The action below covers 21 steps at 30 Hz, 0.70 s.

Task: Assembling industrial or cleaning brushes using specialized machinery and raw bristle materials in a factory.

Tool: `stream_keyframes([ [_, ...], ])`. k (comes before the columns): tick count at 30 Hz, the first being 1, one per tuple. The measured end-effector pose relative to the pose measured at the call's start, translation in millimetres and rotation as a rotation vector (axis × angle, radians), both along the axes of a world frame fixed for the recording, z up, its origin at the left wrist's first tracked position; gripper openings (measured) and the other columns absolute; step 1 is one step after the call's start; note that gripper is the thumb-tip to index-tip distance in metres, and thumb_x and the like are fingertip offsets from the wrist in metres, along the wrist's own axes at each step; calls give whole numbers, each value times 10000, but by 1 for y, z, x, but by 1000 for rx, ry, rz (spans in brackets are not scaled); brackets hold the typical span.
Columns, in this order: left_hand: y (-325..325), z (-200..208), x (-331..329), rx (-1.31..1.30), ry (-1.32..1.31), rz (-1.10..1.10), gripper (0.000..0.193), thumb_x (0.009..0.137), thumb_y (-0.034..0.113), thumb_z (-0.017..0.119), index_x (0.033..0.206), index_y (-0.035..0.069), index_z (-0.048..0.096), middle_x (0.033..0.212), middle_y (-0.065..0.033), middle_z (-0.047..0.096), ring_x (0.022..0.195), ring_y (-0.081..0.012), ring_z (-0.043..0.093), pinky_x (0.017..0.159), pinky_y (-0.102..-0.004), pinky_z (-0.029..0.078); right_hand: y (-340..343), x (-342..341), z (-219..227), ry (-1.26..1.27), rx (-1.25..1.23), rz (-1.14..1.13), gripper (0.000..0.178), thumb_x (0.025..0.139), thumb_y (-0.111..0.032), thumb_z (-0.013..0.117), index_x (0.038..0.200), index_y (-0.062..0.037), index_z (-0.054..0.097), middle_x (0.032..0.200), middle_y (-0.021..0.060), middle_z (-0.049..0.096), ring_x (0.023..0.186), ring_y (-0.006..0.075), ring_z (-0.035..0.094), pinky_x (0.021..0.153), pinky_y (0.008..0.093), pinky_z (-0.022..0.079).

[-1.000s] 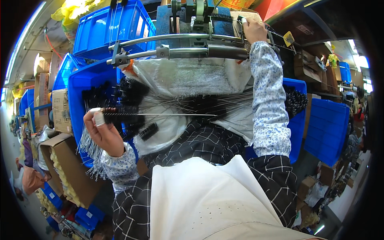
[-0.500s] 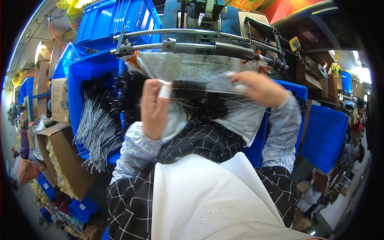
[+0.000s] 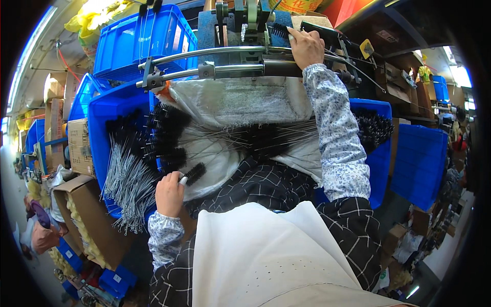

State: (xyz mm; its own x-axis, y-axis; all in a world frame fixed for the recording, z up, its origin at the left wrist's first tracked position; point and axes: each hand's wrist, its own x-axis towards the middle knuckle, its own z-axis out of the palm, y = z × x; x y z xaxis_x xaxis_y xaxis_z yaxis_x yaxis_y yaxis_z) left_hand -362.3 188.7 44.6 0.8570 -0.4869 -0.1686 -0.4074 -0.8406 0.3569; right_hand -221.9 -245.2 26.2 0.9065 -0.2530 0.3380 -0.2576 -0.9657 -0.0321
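My left hand (image 3: pixel 170 195) is low on the left, closed on a black tube brush (image 3: pixel 196 174) whose bristle head points up and to the right. White wrapping covers a fingertip. Up at the machine (image 3: pixel 207 28), my right hand (image 3: pixel 307 48) reaches over the steel bars and grips another black tube brush (image 3: pixel 279 30), its bristles pointing left. Across my lap, on pale sheeting (image 3: pixel 245 105), lies a pile of black tube brushes (image 3: pixel 266 139) with thin wire stems. More brushes (image 3: pixel 166 133) are heaped to its left.
A blue bin (image 3: pixel 97 110) on the left holds brushes with looped wire stems (image 3: pixel 128 179). Another blue bin (image 3: pixel 382 187) on the right holds black brushes (image 3: pixel 374 126). Two steel bars (image 3: pixel 235 70) cross in front of the machine. An open carton (image 3: pixel 97 225) stands lower left.
My hands were near each other above the lap pile. Since then the left has moved down and left, and the right up to the machine with a brush.
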Motion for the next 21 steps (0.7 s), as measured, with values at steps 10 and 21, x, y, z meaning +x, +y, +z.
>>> stream_keyframes([
  [10,1,1,-4,149,130,133,127,700,107,525,810,44,527,663,-106,558,630,-285,539,566,-371,393,-2,10,-7,-31,-23,17,239,812,-237,491,1028,-221,591,903,-8,611,811,171,475,749,303,356],
  [21,5,3,-3,128,227,113,113,695,105,518,783,36,539,698,-133,580,635,-300,552,568,-388,420,-4,17,-12,6,70,12,255,811,-222,488,1047,-243,580,964,-5,597,871,181,468,785,313,338],
])
